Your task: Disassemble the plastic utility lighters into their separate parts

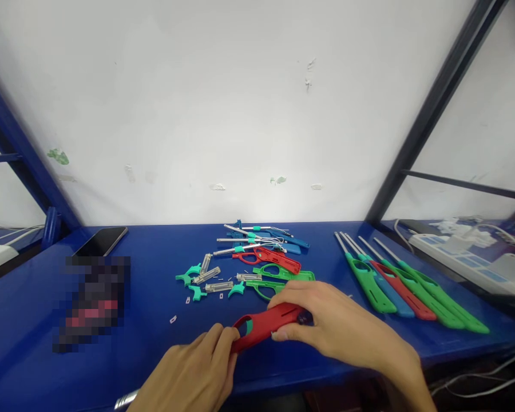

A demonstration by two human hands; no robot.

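Both of my hands grip one red utility lighter (266, 327) above the front of the blue table. My left hand (197, 366) is wrapped around its front end by the trigger opening, where a teal trigger shows; a metal tube tip pokes out at lower left. My right hand (326, 323) pinches the handle's rear end between thumb and fingers. Beyond lie green half shells (283, 272), a red half shell (278, 260), teal triggers (197, 293) and clear fuel tanks (218, 286). Metal tubes with wires (236, 250) rest behind them.
Several assembled lighters (405, 286) lie side by side at the right. A phone (100, 243) sits at the back left, with a blurred-out item (94, 303) before it. Tiny pale parts (173, 319) are scattered left of centre. A power strip (467, 266) stands beyond the right frame post.
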